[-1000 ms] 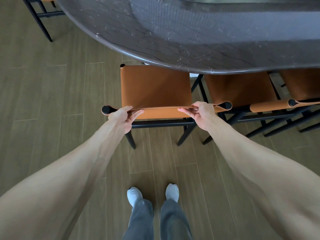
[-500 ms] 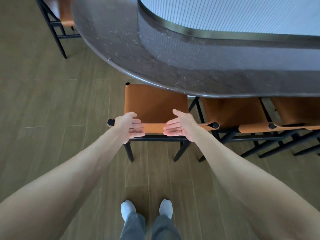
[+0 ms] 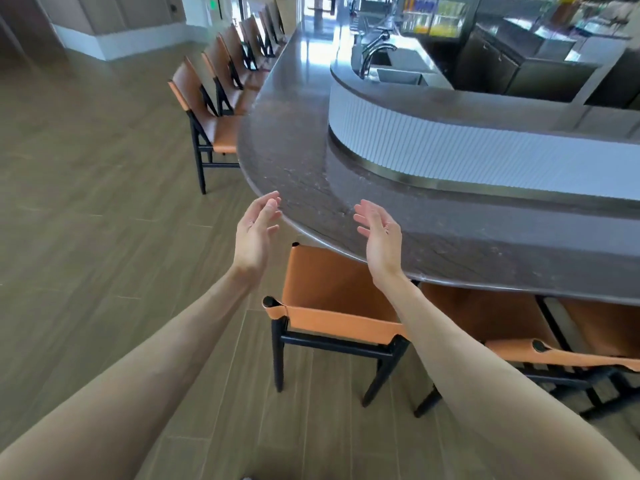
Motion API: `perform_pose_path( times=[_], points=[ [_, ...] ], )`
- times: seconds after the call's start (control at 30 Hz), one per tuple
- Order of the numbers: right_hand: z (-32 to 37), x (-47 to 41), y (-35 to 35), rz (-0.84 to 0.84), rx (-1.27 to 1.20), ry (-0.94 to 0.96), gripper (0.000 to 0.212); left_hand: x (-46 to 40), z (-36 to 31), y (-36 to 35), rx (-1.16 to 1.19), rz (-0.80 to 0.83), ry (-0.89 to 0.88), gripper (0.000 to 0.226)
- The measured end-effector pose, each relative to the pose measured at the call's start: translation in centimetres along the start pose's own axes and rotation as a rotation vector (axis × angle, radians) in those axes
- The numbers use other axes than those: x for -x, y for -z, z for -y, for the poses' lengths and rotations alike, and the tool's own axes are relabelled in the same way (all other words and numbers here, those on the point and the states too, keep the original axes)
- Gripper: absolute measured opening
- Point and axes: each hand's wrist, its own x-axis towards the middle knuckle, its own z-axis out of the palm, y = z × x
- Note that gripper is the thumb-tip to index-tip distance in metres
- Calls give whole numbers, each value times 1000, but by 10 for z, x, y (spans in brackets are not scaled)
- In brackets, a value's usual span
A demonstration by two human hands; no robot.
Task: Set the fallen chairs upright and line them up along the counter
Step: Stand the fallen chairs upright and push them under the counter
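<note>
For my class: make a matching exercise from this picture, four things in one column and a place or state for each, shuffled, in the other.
1. left hand
2. nearest chair
3. faucet
4. counter

A. dark curved top
B. upright, seat tucked under the counter edge
C. open, holding nothing
D. behind the counter, over a sink

Pairs: 1-C, 2-B, 3-D, 4-A

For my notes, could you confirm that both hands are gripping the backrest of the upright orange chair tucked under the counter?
Not quite: in the head view the left hand and right hand are open, raised above the orange chair, holding nothing. It does stand upright, tucked under the counter.
</note>
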Motion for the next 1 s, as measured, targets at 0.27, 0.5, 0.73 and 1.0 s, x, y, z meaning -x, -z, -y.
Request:
perform_pose_path(
  times=[0.27, 0.5, 0.73, 1.0],
  points=[
    [56, -2, -92, 47, -79, 111, 27, -42, -37, 75, 154, -115, -133, 33],
    [130, -18, -249, 104, -218, 264, 27, -111, -93, 232, 292, -198, -294, 24],
    [178, -19, -451, 172, -363, 242, 30, -177, -156, 417, 228, -251, -351, 27],
    [173, -59, -616, 279, -372, 260, 26, -275, -145, 550, 154, -297, -364, 26]
  ],
)
